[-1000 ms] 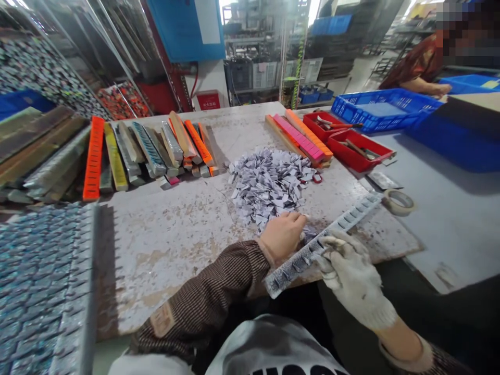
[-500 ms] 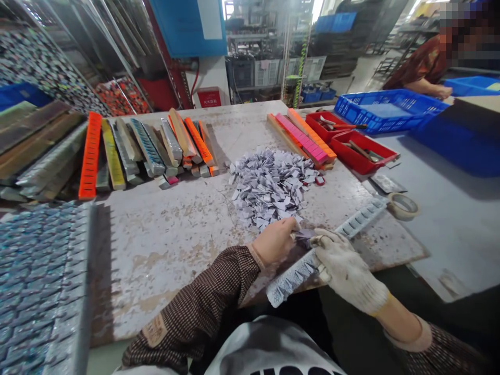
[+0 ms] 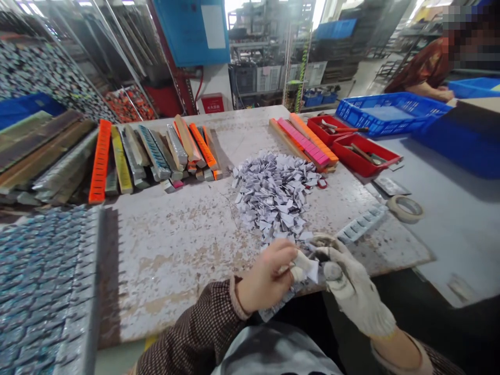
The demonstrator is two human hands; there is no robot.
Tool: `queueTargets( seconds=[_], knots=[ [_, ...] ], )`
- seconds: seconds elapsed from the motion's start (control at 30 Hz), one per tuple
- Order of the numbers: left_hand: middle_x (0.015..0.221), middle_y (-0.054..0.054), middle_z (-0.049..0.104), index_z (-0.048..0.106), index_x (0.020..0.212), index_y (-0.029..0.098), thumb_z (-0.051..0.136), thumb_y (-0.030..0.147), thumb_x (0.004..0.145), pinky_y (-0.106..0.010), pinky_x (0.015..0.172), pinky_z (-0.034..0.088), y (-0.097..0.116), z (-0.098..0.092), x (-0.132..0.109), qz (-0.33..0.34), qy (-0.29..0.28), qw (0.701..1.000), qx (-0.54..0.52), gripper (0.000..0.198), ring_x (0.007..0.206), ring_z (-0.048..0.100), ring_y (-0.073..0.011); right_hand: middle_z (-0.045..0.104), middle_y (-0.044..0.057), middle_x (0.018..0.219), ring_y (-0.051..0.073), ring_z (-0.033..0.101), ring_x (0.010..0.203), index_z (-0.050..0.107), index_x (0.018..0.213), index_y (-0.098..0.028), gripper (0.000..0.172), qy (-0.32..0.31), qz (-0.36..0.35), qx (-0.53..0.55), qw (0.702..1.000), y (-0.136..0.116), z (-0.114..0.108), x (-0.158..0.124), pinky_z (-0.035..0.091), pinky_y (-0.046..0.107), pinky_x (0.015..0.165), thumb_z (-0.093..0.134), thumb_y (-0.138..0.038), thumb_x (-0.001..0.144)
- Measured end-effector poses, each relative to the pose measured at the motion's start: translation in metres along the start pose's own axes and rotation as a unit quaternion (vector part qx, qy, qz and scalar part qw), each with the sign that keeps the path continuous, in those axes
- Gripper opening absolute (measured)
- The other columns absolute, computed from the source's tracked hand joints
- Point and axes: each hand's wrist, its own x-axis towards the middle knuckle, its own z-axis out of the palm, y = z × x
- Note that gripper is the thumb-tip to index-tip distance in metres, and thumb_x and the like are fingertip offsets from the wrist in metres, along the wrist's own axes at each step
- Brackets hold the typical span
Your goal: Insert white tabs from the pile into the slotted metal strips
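Note:
My left hand (image 3: 269,276), ungloved with a white cover on a fingertip, pinches a small pale grey flat piece (image 3: 311,268). Close beside it is my right hand (image 3: 351,291), in a white knitted glove with its fingers curled; what lies inside them is too dark to make out. Under both hands a grey slotted bar (image 3: 361,225) lies slantwise along the table's front edge, its middle hidden. Just beyond my hands spreads a heap of small grey-white pieces (image 3: 273,195).
Slotted bars in several colours (image 3: 156,151) lie at the back left. A ridged grey panel (image 3: 47,286) fills the left front. On the right are red bins (image 3: 365,156), a tape roll (image 3: 405,208) and a blue crate (image 3: 390,112). A co-worker (image 3: 425,73) sits beyond.
My hands have drawn slightly apart and nearer my body. My left hand has turned, with a pale piece now showing in its fingers. The view has shifted slightly.

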Motion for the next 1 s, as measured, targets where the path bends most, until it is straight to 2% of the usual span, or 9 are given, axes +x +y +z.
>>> queueTargets(
  seconds=[0.13,0.27,0.37,0.4,0.47,0.67,0.87,0.93,1.0],
  knots=[
    [0.105,-0.012,0.068,0.063,0.099,0.018,0.056,0.016,0.093,-0.034,0.089,0.05,0.009,0.005,-0.007,0.005,-0.018,0.999,0.034,0.01,0.098,0.062,-0.0229,0.079,0.007,0.1,0.025,0.076,0.089,0.071,0.102,-0.024,0.028,0.015,0.073,0.059,0.995,-0.009,-0.003,0.001,0.065,0.034,0.073,0.053,-0.046,0.103],
    [0.104,-0.008,0.069,0.059,0.12,0.019,0.074,0.032,0.088,-0.028,0.075,0.049,0.011,0.01,-0.012,-0.114,-0.008,0.993,-0.001,0.038,0.087,0.062,-0.0188,0.077,0.008,0.114,0.028,0.074,0.104,0.07,0.102,-0.025,0.026,0.076,0.099,0.024,0.992,-0.011,-0.002,-0.008,0.064,0.039,0.088,0.056,-0.046,0.101],
    [0.081,-0.002,0.063,0.064,0.093,0.017,0.069,0.049,0.093,-0.023,0.062,0.041,0.015,0.016,-0.012,-0.163,-0.033,0.986,-0.016,0.033,0.071,0.054,-0.0144,0.076,0.009,0.117,0.029,0.072,0.112,0.069,0.105,-0.025,0.024,0.113,0.071,0.007,0.991,-0.018,0.0,-0.018,0.063,0.041,0.092,0.055,-0.045,0.102],
    [0.073,-0.001,0.057,0.061,0.08,0.017,0.064,0.053,0.096,-0.023,0.059,0.038,0.016,0.019,-0.012,-0.166,-0.042,0.985,-0.012,0.04,0.067,0.049,-0.0131,0.075,0.009,0.118,0.029,0.072,0.111,0.069,0.107,-0.026,0.024,0.116,0.064,0.016,0.991,-0.021,-0.001,-0.021,0.063,0.041,0.092,0.055,-0.044,0.102],
    [0.065,0.002,0.048,0.05,0.066,0.017,0.058,0.057,0.1,-0.023,0.056,0.032,0.018,0.024,-0.012,-0.15,-0.053,0.987,-0.006,0.053,0.061,0.042,-0.0113,0.074,0.009,0.121,0.03,0.072,0.111,0.069,0.112,-0.027,0.024,0.104,0.074,0.044,0.991,-0.025,-0.002,-0.029,0.064,0.042,0.09,0.055,-0.043,0.102],
    [0.06,0.004,0.042,0.038,0.061,0.019,0.05,0.058,0.103,-0.025,0.055,0.03,0.022,0.04,-0.019,-0.081,-0.04,0.996,0.022,0.059,0.056,0.039,-0.0105,0.077,0.007,0.105,0.029,0.074,0.098,0.07,0.118,-0.029,0.028,0.069,0.12,0.103,0.985,-0.017,-0.012,-0.059,0.065,0.04,0.078,0.06,-0.047,0.1],
    [0.06,0.001,0.048,0.035,0.063,0.022,0.047,0.056,0.105,-0.025,0.057,0.038,0.03,0.05,-0.021,0.07,-0.154,0.985,0.01,0.055,0.057,0.046,-0.0118,0.073,0.006,0.106,0.016,0.071,0.084,0.068,0.117,-0.018,0.031,0.053,0.125,0.122,0.983,-0.016,-0.025,-0.078,0.062,0.033,0.075,0.061,-0.045,0.102],
    [0.061,0.001,0.051,0.04,0.064,0.021,0.049,0.056,0.105,-0.024,0.056,0.037,0.026,0.05,-0.019,0.04,-0.122,0.991,0.042,0.055,0.058,0.047,-0.0119,0.074,0.006,0.105,0.02,0.073,0.086,0.07,0.115,-0.022,0.027,0.06,0.125,0.117,0.983,-0.02,-0.03,-0.072,0.064,0.032,0.072,0.062,-0.043,0.101],
    [0.059,0.002,0.048,0.041,0.063,0.021,0.052,0.058,0.103,-0.024,0.054,0.032,0.021,0.049,-0.017,-0.022,-0.034,0.994,0.106,0.056,0.056,0.044,-0.012,0.075,0.006,0.108,0.025,0.074,0.095,0.072,0.116,-0.026,0.024,0.076,0.119,0.109,0.984,-0.026,-0.03,-0.061,0.065,0.031,0.072,0.062,-0.04,0.1]
  ],
)
